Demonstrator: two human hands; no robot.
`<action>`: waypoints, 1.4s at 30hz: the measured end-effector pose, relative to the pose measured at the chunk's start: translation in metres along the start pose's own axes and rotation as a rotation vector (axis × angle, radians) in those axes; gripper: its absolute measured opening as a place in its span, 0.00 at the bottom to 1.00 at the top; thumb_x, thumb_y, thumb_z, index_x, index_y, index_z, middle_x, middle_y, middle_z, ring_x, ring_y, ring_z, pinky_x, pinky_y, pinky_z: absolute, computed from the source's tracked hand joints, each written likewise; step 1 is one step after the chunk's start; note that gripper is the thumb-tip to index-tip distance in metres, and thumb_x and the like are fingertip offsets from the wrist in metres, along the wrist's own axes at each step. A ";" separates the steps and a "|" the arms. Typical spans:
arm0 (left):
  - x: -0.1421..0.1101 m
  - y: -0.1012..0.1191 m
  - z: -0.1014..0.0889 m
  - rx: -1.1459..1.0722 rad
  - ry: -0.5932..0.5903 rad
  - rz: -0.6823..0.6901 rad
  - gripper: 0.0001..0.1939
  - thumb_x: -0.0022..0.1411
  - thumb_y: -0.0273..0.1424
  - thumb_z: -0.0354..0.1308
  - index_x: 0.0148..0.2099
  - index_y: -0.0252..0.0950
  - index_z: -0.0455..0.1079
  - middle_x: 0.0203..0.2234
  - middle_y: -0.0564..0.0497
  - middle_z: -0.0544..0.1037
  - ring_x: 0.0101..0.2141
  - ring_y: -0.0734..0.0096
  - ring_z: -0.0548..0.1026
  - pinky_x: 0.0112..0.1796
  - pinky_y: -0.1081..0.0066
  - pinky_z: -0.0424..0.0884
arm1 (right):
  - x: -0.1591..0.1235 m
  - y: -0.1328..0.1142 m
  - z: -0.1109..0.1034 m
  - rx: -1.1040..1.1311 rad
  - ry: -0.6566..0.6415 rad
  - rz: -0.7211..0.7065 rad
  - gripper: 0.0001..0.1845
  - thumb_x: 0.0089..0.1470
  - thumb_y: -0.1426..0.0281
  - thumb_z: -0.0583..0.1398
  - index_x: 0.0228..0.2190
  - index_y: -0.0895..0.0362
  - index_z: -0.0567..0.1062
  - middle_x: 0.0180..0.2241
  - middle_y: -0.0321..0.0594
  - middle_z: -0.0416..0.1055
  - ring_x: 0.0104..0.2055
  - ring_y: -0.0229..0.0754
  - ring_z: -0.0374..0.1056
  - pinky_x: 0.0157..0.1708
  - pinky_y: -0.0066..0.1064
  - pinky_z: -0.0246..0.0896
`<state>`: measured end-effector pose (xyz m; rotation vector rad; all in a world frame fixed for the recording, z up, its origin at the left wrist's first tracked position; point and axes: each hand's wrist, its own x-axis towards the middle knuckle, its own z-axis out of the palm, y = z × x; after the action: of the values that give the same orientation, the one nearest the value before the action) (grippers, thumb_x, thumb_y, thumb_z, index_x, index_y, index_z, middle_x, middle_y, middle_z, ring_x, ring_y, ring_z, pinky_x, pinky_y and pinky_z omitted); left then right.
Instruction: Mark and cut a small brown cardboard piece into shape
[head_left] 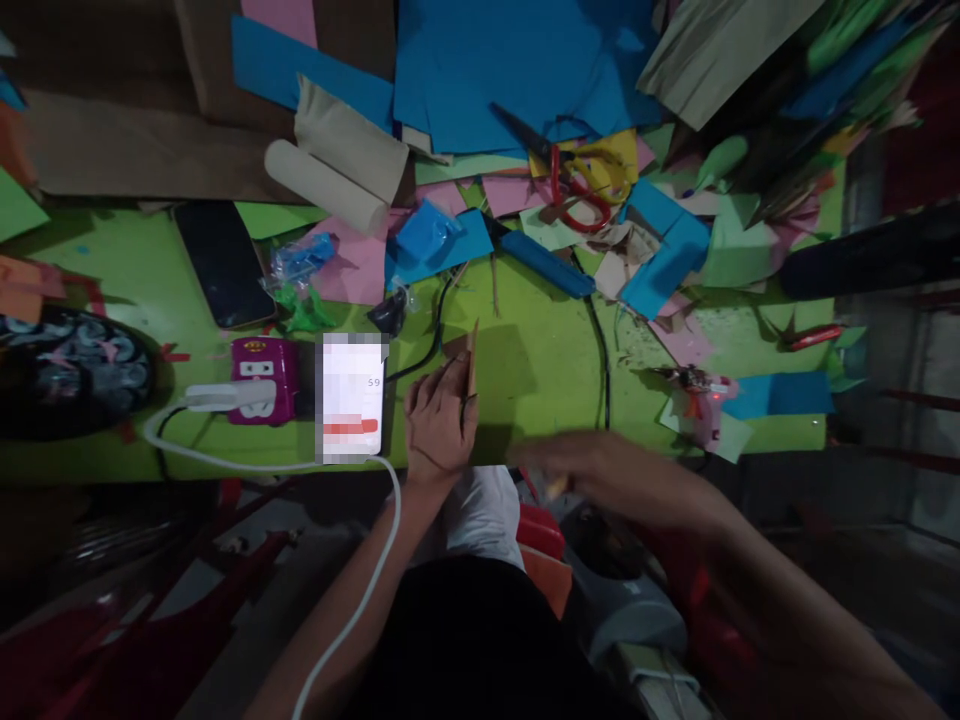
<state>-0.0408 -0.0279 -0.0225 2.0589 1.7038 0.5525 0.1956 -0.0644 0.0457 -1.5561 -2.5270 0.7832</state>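
Observation:
At the front edge of the green table, my left hand (441, 418) is closed on a thin brown piece of card or paper (472, 362), which stands on its edge and points away from me. Much of that piece is hidden by the fingers. To the right, my right hand (562, 462) is smeared by motion over the table's front edge, and its fingers cannot be made out. A small yellowish spot shows under it, too blurred to name. A lit phone (351, 395) with a white cable lies just left of my left hand.
Red-handled scissors (574, 190), a blue cutter (546, 264) and paper scraps lie farther back on the green table (540, 370). A pink glue gun (706, 405) rests at right. A purple power socket (264, 382) and dark phone (223, 262) are at left. Black cords cross the tabletop.

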 end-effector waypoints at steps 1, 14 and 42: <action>0.000 0.000 0.000 0.004 -0.002 0.002 0.28 0.74 0.41 0.38 0.66 0.34 0.65 0.57 0.41 0.77 0.58 0.59 0.72 0.59 0.59 0.62 | 0.009 0.001 0.001 -0.018 -0.002 -0.013 0.33 0.55 0.77 0.56 0.61 0.48 0.68 0.64 0.40 0.66 0.67 0.54 0.60 0.62 0.52 0.63; -0.001 0.001 0.000 0.014 0.032 0.047 0.27 0.74 0.41 0.39 0.65 0.32 0.64 0.58 0.40 0.76 0.58 0.59 0.72 0.60 0.60 0.60 | 0.072 0.013 0.014 -0.167 -0.030 -0.105 0.33 0.57 0.82 0.52 0.63 0.60 0.66 0.66 0.51 0.63 0.69 0.50 0.58 0.67 0.51 0.56; 0.003 0.012 -0.004 0.135 -0.178 0.031 0.24 0.71 0.37 0.50 0.66 0.54 0.65 0.67 0.47 0.65 0.62 0.49 0.65 0.61 0.45 0.59 | -0.032 -0.022 0.046 0.087 -0.157 -0.137 0.28 0.57 0.79 0.56 0.58 0.57 0.72 0.60 0.50 0.71 0.64 0.49 0.66 0.63 0.48 0.61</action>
<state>-0.0324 -0.0265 -0.0128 2.1594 1.6475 0.2597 0.1788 -0.1175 0.0223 -1.3280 -2.6327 1.0177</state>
